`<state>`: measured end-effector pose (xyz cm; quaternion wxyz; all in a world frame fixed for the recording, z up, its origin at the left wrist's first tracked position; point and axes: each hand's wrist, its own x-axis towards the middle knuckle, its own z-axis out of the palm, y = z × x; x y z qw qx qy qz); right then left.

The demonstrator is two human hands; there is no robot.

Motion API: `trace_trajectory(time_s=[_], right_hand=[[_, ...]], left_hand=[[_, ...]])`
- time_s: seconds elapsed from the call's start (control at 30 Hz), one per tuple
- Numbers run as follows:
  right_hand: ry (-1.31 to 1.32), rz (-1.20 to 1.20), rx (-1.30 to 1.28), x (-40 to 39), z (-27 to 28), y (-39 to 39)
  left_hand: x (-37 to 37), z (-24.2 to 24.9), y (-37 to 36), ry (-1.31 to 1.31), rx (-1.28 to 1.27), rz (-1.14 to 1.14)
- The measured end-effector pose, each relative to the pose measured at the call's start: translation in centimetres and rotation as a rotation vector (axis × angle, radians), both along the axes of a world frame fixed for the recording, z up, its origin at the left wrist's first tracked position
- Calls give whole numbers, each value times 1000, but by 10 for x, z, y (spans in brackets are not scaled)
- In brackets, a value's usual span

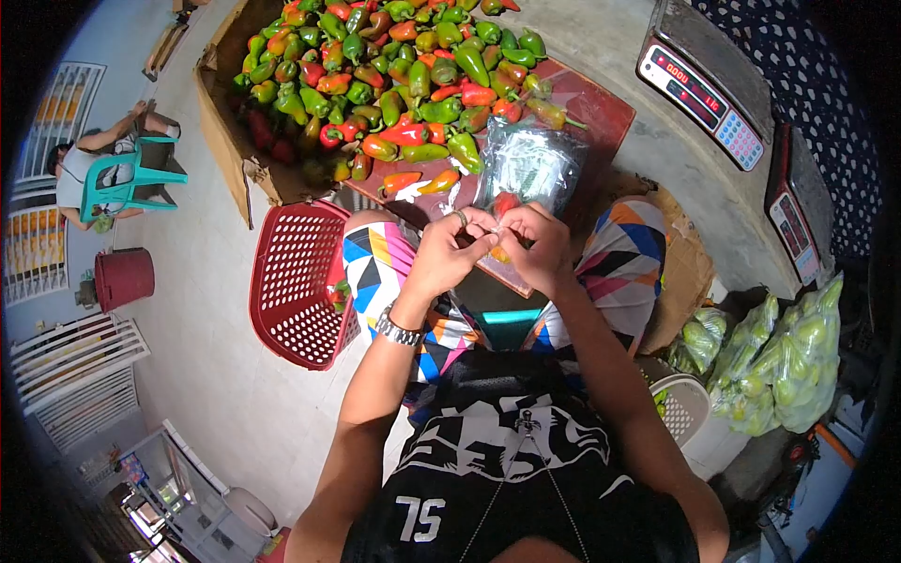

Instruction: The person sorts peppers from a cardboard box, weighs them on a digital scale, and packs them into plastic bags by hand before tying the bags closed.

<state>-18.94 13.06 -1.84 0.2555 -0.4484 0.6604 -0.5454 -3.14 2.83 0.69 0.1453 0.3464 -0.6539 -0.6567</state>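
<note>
Both my hands meet over the near end of a red board, fingertips pinched together. My left hand (452,251), with a ring and a wrist watch, is closed at the thumb and fingers. Opposite it, my right hand (537,248) is closed the same way. A small whitish bit of what looks like a see-through plastic bag (500,231) shows between the fingertips; most of it is hidden. A red pepper (507,203) shows just beyond the fingers. Past it lies a stack of see-through plastic bags (532,159).
A large cardboard box (221,141) spills red and green peppers (404,80) onto the red board (601,108). Left stands a red perforated basket (296,291). Digital scales (699,94) and bagged green produce (798,352) are right. Another person sits on a green chair (131,174).
</note>
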Motion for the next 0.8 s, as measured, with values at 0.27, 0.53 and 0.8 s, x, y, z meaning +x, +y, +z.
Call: trace_trajectory(time_s=[0.27, 0.53, 0.8], right_hand=[[28, -9, 41, 0, -1, 0], [-13, -35, -25, 5, -4, -1], [72, -14, -22, 4, -1, 1]], left_hand=[[-4, -9, -1, 3, -134, 20], [-12, -3, 5, 71, 40, 135], [-7, -5, -2, -43, -264, -3]])
